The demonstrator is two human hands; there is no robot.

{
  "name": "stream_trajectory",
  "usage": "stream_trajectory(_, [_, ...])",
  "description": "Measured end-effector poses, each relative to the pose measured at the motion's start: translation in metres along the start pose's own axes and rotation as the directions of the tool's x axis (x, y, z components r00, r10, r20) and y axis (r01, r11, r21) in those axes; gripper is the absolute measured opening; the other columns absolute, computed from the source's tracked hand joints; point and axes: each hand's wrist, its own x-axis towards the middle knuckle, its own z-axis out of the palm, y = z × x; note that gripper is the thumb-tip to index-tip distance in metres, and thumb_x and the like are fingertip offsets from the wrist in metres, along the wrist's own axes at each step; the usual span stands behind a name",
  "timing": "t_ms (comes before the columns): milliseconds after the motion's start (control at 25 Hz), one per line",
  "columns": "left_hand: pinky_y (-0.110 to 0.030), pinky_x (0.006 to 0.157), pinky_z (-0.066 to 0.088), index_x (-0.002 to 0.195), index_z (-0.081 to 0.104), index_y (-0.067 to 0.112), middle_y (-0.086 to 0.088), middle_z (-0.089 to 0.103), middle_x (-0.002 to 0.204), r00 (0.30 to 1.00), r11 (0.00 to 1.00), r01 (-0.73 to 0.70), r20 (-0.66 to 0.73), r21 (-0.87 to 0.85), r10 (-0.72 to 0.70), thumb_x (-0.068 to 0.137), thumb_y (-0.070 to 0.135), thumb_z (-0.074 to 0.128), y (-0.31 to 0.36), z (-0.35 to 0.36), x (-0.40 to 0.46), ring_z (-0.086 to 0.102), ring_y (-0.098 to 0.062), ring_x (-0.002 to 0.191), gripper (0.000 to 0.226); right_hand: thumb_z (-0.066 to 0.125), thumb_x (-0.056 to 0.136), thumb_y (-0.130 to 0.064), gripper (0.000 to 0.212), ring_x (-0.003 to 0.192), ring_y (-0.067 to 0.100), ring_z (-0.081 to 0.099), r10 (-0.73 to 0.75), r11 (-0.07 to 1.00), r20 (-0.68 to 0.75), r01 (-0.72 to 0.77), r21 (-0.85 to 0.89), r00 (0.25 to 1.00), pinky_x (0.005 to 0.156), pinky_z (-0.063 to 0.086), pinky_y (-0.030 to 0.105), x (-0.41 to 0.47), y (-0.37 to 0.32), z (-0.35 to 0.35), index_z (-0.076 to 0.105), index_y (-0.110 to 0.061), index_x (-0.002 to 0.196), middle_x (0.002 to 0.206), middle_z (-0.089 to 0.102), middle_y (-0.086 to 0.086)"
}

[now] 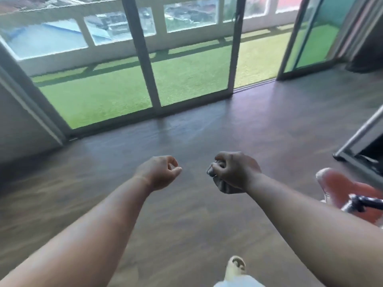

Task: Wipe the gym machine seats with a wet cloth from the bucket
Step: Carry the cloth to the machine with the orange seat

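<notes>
Above open floor, right hand grips cloth.

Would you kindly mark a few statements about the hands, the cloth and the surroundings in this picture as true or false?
1. The right hand grips a bunched grey cloth. True.
2. The left hand holds a bucket. False: its fingers are curled and it holds nothing; no bucket is in view.
3. A red padded seat shows at the right edge. True.
4. The cloth is pressed on the seat. False: it is held in the air over the dark floor, apart from the seat.
5. Green turf lies beyond the glass doors. True.
</notes>
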Motion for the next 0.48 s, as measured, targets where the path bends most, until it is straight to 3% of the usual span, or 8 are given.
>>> stream_trajectory(160, [-0.027, 0.08, 0.051, 0.105, 0.067, 0.033, 0.011, 0.069, 0.099, 0.98, 0.982, -0.187, 0.082, 0.026, 0.184, 0.09, 0.051, 0.057, 0.073, 0.012, 0.111, 0.064, -0.013, 0.089, 0.026, 0.052, 0.087, -0.052, 0.034, 0.103, 0.027, 0.065, 0.179, 0.984, -0.039, -0.179, -0.006, 0.983, 0.079, 0.05, 0.033, 0.058, 0.089, -0.017, 0.066, -0.03, 0.11, 0.112, 0.072, -0.001])
stream_trajectory(480, [-0.03, 0.085, 0.053, 0.101, 0.068, 0.034, 0.012, 0.07, 0.094, 0.915, 0.933, -0.358, 0.208, 0.031, 0.344, 0.089, 0.052, 0.06, 0.196, 0.043, 0.299, 0.066, -0.014, 0.09, 0.023, 0.054, 0.089, -0.051, 0.032, 0.105, 0.028, 0.065, 0.361, 0.932, -0.088, -0.357, 0.057, 0.928, 0.079, 0.049, 0.033, 0.179, 0.228, -0.075, 0.066, -0.031, 0.11, 0.112, 0.071, 0.002])
